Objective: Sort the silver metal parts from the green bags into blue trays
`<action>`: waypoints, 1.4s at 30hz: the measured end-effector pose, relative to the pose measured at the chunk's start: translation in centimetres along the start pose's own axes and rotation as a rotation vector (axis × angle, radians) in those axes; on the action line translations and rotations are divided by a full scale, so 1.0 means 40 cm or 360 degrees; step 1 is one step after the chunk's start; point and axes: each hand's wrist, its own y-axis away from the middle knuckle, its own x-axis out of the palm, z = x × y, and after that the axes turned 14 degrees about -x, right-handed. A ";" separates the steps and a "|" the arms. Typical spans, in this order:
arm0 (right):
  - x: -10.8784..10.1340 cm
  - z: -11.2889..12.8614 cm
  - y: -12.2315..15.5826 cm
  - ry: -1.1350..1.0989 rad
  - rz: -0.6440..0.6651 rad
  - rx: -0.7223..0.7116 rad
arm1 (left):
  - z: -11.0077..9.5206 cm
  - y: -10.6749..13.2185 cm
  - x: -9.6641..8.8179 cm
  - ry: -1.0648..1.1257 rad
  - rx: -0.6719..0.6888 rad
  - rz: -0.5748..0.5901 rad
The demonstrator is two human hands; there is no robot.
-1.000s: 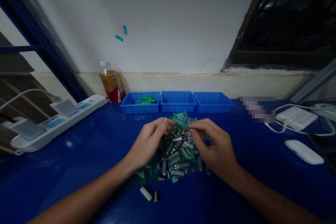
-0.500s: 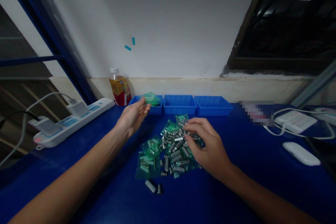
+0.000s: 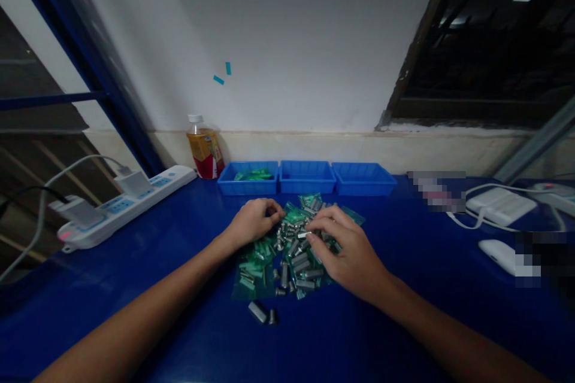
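My left hand (image 3: 257, 219) is at the left side of a pile of metal parts, its thumb and fingertips pinched at the edge of a small green plastic bag (image 3: 294, 214). Over the right of the pile is my right hand (image 3: 339, 242), thumb and index finger apart, their tips by a shiny metal hex piece (image 3: 304, 234); whether they touch it I cannot tell. More green bags (image 3: 249, 278) of small parts lie at the pile's left. Loose grey hex spacers (image 3: 300, 266) and short screws are heaped in the middle. Green bags (image 3: 256, 175) lie in the left blue bin (image 3: 247, 188).
A middle bin (image 3: 308, 185) and a right bin (image 3: 363, 187) stand beside it along the wall. A drink bottle (image 3: 205, 152) and a power strip (image 3: 130, 209) are on the left. White chargers (image 3: 501, 206) with cables and a white case (image 3: 496, 256) lie right. One spacer (image 3: 257, 312) lies in front.
My left hand has let go of a green bag, now in the left bin, and has come back to the pile. My right hand has shifted slightly left, its fingertips closer together.
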 end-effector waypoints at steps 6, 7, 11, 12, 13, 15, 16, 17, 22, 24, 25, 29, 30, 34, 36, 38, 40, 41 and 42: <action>0.001 -0.001 0.003 -0.0036 0.0047 0.0057 | -0.018 0.006 -0.029 0.0255 -0.0041 -0.0163; 0.000 0.000 0.002 -0.0047 0.0050 0.0085 | -0.028 0.016 -0.034 0.0261 0.0031 -0.0309; 0.001 -0.002 -0.001 -0.0254 0.0011 0.0371 | -0.072 0.067 -0.036 0.0093 0.0528 -0.0694; 0.003 -0.003 -0.002 -0.0391 -0.0029 0.0492 | -0.080 0.078 -0.031 0.0012 0.0699 -0.0698; 0.005 -0.005 -0.004 -0.0555 -0.0081 0.0619 | -0.086 0.089 -0.025 -0.0076 0.0877 -0.0679; 0.008 -0.008 -0.008 -0.0901 -0.0203 0.0864 | -0.094 0.105 -0.013 -0.0257 0.1194 -0.0597; 0.009 -0.009 -0.010 -0.1053 -0.0265 0.0976 | -0.096 0.112 -0.008 -0.0338 0.1308 -0.0555; 0.010 -0.010 -0.013 -0.1181 -0.0325 0.1073 | -0.098 0.118 -0.004 -0.0410 0.1391 -0.0513; 0.011 -0.011 -0.016 -0.1329 -0.0522 0.1164 | -0.111 0.132 0.004 -0.0413 0.1305 -0.0324; 0.008 -0.013 -0.013 -0.1120 -0.0517 0.1072 | -0.117 0.129 0.007 -0.0190 0.1009 -0.0221; 0.007 -0.015 -0.010 -0.0978 -0.0487 0.0997 | -0.120 0.126 0.008 -0.0040 0.0815 -0.0162; 0.004 -0.014 0.002 -0.0313 -0.0304 0.0398 | -0.126 0.112 0.014 0.0662 0.0034 0.0117; 0.004 -0.011 0.005 -0.0178 -0.0263 0.0240 | -0.126 0.110 0.016 0.0813 -0.0093 0.0194; 0.005 0.006 0.015 0.0126 -0.0208 0.0009 | -0.127 0.106 0.023 0.1160 -0.0246 0.0306; 0.003 0.011 0.014 0.0167 -0.0238 0.0080 | -0.128 0.105 0.026 0.1238 -0.0180 0.0178; -0.001 0.008 0.007 0.0094 -0.0311 0.0224 | -0.128 0.105 0.026 0.1252 -0.0063 -0.0001; -0.004 -0.001 -0.005 -0.0133 -0.0357 0.0459 | -0.127 0.108 0.025 0.1193 0.0072 -0.0178; -0.005 -0.006 -0.010 -0.0299 -0.0358 0.0610 | -0.127 0.110 0.024 0.1121 0.0150 -0.0254; -0.007 -0.012 -0.016 -0.0487 -0.0352 0.0769 | -0.126 0.114 0.023 0.1005 0.0257 -0.0318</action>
